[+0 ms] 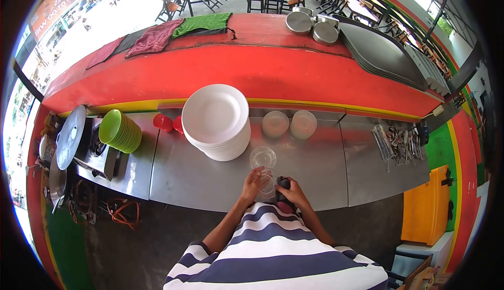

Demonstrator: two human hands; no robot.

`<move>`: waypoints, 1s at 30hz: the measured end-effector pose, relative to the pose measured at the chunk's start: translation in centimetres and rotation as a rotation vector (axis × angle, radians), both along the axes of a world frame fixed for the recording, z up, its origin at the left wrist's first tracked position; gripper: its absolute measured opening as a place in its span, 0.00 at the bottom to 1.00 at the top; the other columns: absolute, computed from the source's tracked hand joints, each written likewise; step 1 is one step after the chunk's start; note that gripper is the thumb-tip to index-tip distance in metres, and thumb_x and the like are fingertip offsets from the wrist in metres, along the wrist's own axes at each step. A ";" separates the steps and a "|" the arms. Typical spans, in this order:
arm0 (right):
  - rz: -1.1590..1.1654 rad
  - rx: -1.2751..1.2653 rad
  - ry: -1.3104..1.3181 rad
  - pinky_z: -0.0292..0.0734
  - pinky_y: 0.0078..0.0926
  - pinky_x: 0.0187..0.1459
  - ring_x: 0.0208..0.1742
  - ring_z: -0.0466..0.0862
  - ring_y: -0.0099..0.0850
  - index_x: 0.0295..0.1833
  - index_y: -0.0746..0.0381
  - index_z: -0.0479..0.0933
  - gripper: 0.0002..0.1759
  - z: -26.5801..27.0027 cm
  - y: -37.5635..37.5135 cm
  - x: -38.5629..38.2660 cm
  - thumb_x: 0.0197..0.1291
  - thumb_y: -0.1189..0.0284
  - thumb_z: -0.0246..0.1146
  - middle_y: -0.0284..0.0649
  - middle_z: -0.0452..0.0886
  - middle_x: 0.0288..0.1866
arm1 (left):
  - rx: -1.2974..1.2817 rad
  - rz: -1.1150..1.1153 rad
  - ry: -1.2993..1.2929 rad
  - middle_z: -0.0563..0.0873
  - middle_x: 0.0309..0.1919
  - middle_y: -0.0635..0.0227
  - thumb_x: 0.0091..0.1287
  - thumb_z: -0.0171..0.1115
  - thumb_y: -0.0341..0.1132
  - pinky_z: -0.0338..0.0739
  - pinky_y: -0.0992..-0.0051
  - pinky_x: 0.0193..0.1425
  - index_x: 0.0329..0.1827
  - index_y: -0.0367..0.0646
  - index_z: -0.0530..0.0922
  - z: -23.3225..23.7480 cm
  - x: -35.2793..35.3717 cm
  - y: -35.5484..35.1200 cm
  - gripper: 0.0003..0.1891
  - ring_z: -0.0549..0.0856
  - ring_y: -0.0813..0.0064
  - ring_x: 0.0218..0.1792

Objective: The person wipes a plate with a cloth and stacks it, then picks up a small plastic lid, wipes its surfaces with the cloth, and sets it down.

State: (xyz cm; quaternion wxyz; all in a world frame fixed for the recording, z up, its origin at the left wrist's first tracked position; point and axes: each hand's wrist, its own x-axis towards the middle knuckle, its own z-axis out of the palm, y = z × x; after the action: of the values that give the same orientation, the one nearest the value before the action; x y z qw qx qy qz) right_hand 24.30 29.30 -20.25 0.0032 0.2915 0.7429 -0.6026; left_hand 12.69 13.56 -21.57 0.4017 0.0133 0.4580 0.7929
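Note:
Close to my body, at the counter's front edge, my left hand (252, 184) grips a small clear glass saucer (268, 185) by its rim. My right hand (295, 192) is closed around a dark cloth (284, 183) at the saucer's right side; a maroon part of it hangs below. Just beyond the hands, another clear glass saucer (263, 157) lies on the steel counter (315, 174). Farther back stand two stacks of glass saucers (275, 124), side by side. A tall stack of white plates (216, 112) rises to the left of them.
Green bowls (122, 131) are stacked at the left, near red cups (163, 122) and a gas stove (97, 153). Cutlery (403, 144) lies at the right. A red ledge (252, 69) behind bears cloths (155, 38), metal pots (325, 32) and large trays (380, 51).

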 end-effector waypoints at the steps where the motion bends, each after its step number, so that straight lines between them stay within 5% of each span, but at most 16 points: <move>1: -0.033 0.013 -0.014 0.79 0.27 0.43 0.39 0.82 0.28 0.52 0.69 0.78 0.24 -1.1 0.1 -0.3 0.57 0.64 0.74 0.40 0.83 0.40 | -0.156 -0.027 0.245 0.85 0.53 0.53 0.81 0.50 0.40 0.81 0.64 0.59 0.70 0.40 0.69 -1.6 -0.4 0.1 0.20 0.85 0.61 0.55; 3: -0.108 -0.036 0.001 0.79 0.27 0.43 0.39 0.82 0.28 0.52 0.68 0.78 0.23 -2.6 0.4 -0.7 0.57 0.65 0.74 0.40 0.83 0.40 | -0.460 -0.085 0.747 0.89 0.41 0.51 0.81 0.50 0.43 0.84 0.58 0.48 0.68 0.44 0.70 -3.7 -1.6 0.0 0.19 0.90 0.52 0.43; 6: -0.176 -0.009 0.018 0.79 0.28 0.43 0.39 0.82 0.28 0.52 0.68 0.79 0.22 -4.5 0.8 -1.6 0.57 0.66 0.74 0.39 0.84 0.39 | -0.870 -0.207 0.963 0.87 0.31 0.43 0.80 0.46 0.46 0.80 0.45 0.38 0.67 0.47 0.70 -4.8 -2.4 0.1 0.19 0.87 0.37 0.34; 11: -0.283 0.059 0.055 0.79 0.30 0.46 0.41 0.84 0.31 0.52 0.68 0.79 0.24 -7.3 1.0 -3.1 0.56 0.64 0.74 0.42 0.84 0.41 | -1.121 -0.212 0.917 0.87 0.35 0.38 0.80 0.40 0.49 0.77 0.39 0.43 0.69 0.45 0.66 -2.4 -2.6 1.5 0.22 0.84 0.30 0.38; 16: -0.357 0.045 0.055 0.80 0.34 0.50 0.46 0.87 0.39 0.55 0.69 0.78 0.28 -7.8 0.6 -4.3 0.56 0.60 0.73 0.49 0.86 0.44 | -1.186 -0.170 0.802 0.86 0.38 0.35 0.80 0.41 0.52 0.77 0.40 0.46 0.75 0.45 0.60 -4.8 -3.8 2.5 0.28 0.84 0.29 0.41; 19: -0.386 0.030 0.108 0.79 0.29 0.46 0.42 0.82 0.28 0.55 0.67 0.77 0.25 -8.2 0.5 -4.8 0.58 0.63 0.73 0.39 0.83 0.42 | -1.181 -0.153 0.761 0.86 0.41 0.34 0.79 0.40 0.54 0.77 0.41 0.49 0.77 0.44 0.59 -6.1 -4.5 3.1 0.30 0.84 0.31 0.44; 30: -0.312 -0.037 0.145 0.78 0.28 0.47 0.43 0.82 0.28 0.57 0.67 0.76 0.27 -8.0 0.7 -6.0 0.59 0.61 0.73 0.39 0.83 0.43 | -1.161 -0.085 0.611 0.86 0.45 0.35 0.79 0.39 0.56 0.74 0.39 0.53 0.69 0.50 0.63 -8.2 -7.1 4.3 0.25 0.83 0.30 0.48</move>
State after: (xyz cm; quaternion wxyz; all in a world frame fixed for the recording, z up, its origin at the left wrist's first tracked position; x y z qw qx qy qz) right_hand 18.33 29.99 -28.28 -0.1384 0.3592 0.6755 -0.6289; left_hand 5.64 17.82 -29.74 0.2265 0.0371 0.9039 0.3610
